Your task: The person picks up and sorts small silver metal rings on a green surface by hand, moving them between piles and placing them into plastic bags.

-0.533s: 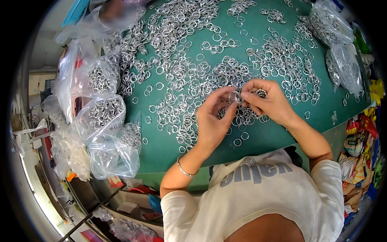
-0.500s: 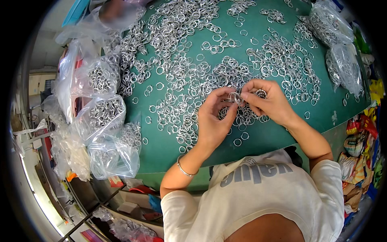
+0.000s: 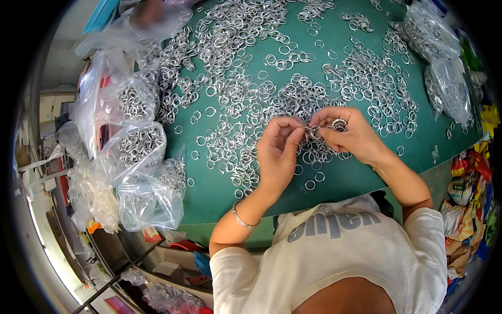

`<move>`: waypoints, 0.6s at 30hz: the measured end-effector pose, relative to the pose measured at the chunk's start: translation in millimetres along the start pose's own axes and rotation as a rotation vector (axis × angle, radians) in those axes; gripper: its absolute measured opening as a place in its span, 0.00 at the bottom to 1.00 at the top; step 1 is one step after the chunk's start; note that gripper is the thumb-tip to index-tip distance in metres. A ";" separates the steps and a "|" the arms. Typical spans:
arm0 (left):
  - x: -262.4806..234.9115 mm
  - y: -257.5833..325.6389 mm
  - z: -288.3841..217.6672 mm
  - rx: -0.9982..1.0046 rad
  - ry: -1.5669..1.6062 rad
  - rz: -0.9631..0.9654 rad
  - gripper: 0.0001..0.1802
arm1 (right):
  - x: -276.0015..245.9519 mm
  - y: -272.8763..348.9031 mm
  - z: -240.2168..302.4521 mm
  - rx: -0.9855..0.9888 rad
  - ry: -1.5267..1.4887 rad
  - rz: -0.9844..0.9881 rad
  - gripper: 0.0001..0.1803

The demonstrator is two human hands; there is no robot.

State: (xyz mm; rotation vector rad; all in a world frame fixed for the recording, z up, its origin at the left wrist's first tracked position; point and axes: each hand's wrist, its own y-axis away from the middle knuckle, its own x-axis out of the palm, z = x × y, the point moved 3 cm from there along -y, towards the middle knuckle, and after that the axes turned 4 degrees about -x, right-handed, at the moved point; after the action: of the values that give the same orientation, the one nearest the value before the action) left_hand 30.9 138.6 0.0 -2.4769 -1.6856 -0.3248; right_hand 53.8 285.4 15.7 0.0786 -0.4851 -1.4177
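My left hand (image 3: pixel 278 149) is closed, with thumb and forefinger pinching a small silver ring (image 3: pixel 308 129). My right hand (image 3: pixel 353 137) meets it fingertip to fingertip, closed on the other side of the same small piece. Fingers partly cover the ring, so its details do not show. A chunky dark-and-silver ring (image 3: pixel 339 124) sits at the curled fingers of my right hand; whether it is worn or held I cannot tell. Just beyond and below both hands lies a dense heap of silver rings (image 3: pixel 298 94). A bangle (image 3: pixel 240 215) circles my left wrist.
Silver rings lie scattered across the green tabletop (image 3: pixel 209 201). Clear bags of rings (image 3: pixel 140 144) line its left edge, and more bags (image 3: pixel 448 89) stand at the far right. Colourful packets (image 3: pixel 463 209) are piled beyond the right edge. Open drawers (image 3: pixel 172 267) lie below left.
The ring between my fingertips has turned from facing up to nearly edge-on. My left fingers have curled in closer, and both hands stay in about the same place.
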 end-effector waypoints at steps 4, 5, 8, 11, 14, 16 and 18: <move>3.6 2.6 1.6 -0.020 -0.151 0.041 0.06 | -3.6 -0.4 -1.9 -0.011 -0.064 0.013 0.06; 4.8 2.7 2.0 -0.040 -0.218 0.059 0.06 | -4.3 -1.1 -3.2 -0.053 -0.019 -0.007 0.06; 8.0 4.0 -0.4 -0.055 -0.319 0.077 0.07 | -3.9 -2.7 -7.0 -0.155 0.087 -0.053 0.07; 10.7 4.3 1.0 -0.048 -0.185 0.048 0.06 | -2.8 -2.1 -6.5 -0.202 0.126 -0.071 0.07; 5.8 2.7 0.6 0.028 -0.141 0.028 0.04 | 1.8 -0.6 -3.5 -0.162 0.086 -0.038 0.08; 5.2 4.0 2.9 0.080 -0.096 0.026 0.04 | 5.3 1.7 0.1 -0.037 -0.021 0.034 0.08; 6.3 3.9 1.1 0.152 -0.165 0.007 0.02 | 2.0 0.7 -1.4 0.037 -0.038 0.087 0.08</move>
State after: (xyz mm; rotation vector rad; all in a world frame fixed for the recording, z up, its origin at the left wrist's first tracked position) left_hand 36.9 143.1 0.6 -2.4554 -1.6907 0.0088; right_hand 55.1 283.3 15.2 0.0594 -0.5401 -1.3273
